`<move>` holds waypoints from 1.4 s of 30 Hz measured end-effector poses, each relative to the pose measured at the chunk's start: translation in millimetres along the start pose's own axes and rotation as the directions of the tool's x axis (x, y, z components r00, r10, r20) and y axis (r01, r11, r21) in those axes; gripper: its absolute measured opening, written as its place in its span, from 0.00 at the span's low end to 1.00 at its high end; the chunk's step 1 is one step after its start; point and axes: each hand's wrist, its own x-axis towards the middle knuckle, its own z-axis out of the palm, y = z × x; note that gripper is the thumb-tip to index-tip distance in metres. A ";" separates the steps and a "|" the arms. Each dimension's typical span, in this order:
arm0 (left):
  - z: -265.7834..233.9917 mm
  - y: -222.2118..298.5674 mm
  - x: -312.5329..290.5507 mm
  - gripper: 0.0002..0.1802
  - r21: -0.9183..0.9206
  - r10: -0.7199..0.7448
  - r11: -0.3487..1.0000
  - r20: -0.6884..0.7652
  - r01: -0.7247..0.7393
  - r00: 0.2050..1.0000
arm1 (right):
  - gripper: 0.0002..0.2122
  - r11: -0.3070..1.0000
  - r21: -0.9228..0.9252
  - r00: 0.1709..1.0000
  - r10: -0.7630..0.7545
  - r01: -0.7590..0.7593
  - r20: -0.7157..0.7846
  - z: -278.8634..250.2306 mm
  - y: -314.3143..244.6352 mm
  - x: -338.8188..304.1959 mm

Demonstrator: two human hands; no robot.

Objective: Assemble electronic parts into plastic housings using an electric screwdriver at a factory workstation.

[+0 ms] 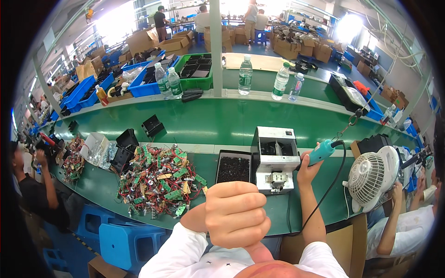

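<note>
My left hand [237, 214] is raised close in front of me, curled into a fist; the inside of the fist is hidden. My right hand [307, 172] is closed round a teal electric screwdriver [321, 153], whose front end points left toward a silver-and-black bench machine [276, 160]. A black cord runs from the screwdriver's rear end. Beside the machine, a black tray [234, 167] holds many small dark screws. To the left lies a heap of green circuit boards with red wires [160, 180].
A white fan [367, 178] stands at right, near a seated person [403, 222]. Bottles [245, 74] line the ledge behind the bench. Black plastic housings [152, 125] and a white box [95, 147] lie at left. Blue stools [127, 245] stand below; another person [41, 190] sits at far left.
</note>
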 end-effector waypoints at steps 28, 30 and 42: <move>1.7 -9.7 -1.8 0.22 -0.155 0.009 0.988 0.008 -0.007 1.000 | 0.25 1.000 0.014 1.000 0.001 -0.001 -0.001 -2.0 2.9 1.2; 3.9 -11.1 -1.8 0.22 -0.174 0.009 0.985 -0.028 -0.014 1.000 | 0.25 1.000 0.014 1.000 -0.007 0.007 0.003 -0.4 2.3 1.0; -0.8 -6.0 1.7 0.21 -0.159 0.011 0.987 0.009 -0.010 1.000 | 0.20 0.998 -0.009 0.997 0.070 -0.070 0.020 1.4 -12.0 2.5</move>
